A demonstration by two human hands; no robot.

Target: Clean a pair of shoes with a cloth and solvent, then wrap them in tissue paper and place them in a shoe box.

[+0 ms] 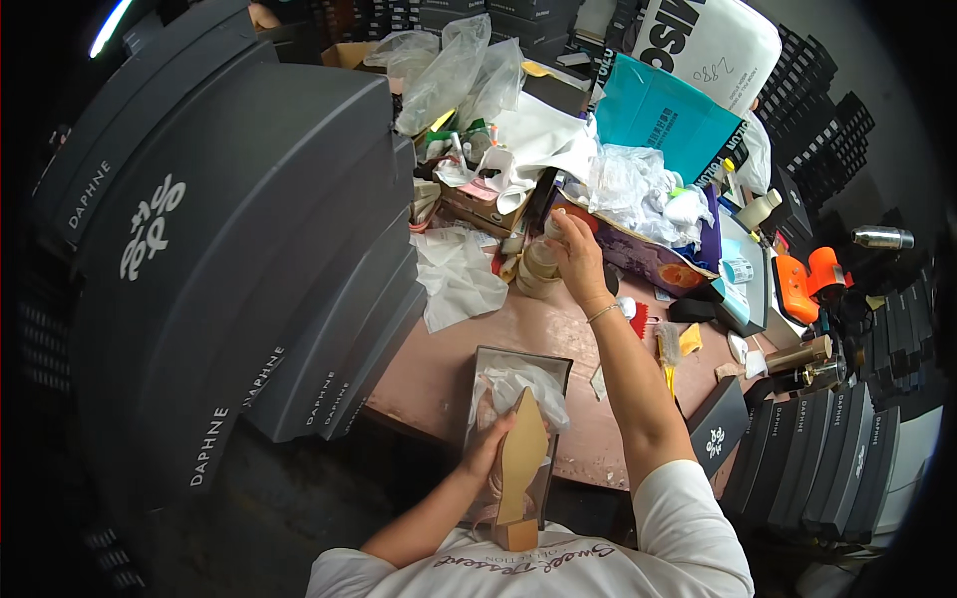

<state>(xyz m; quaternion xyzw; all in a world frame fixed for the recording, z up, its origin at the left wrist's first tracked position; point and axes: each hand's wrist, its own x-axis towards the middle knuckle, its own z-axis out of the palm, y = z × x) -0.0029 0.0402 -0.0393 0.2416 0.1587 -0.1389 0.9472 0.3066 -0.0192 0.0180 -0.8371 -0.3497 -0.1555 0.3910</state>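
1. Showing a cluttered pink worktable [439, 369] with tall stacks of dark grey shoe boxes [249, 249] at left and more at near right.
2. Open shoe box [488, 364] at the near table edge, holding crumpled clear plastic wrap [528, 384].
3. Left hand [490, 444], fingers curled around a pointed tan shoe [521, 458], sole upward, over that box.
4. Right hand [578, 254], reaching far, fingers closed on a roll of tape [539, 264] beside white paper [459, 279].

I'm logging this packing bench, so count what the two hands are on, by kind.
Shoe, pointed sole up, in left hand: 1
Open shoe box under it: 1
Tape rolls at right hand: 1 stack, number unclear
Total: 3
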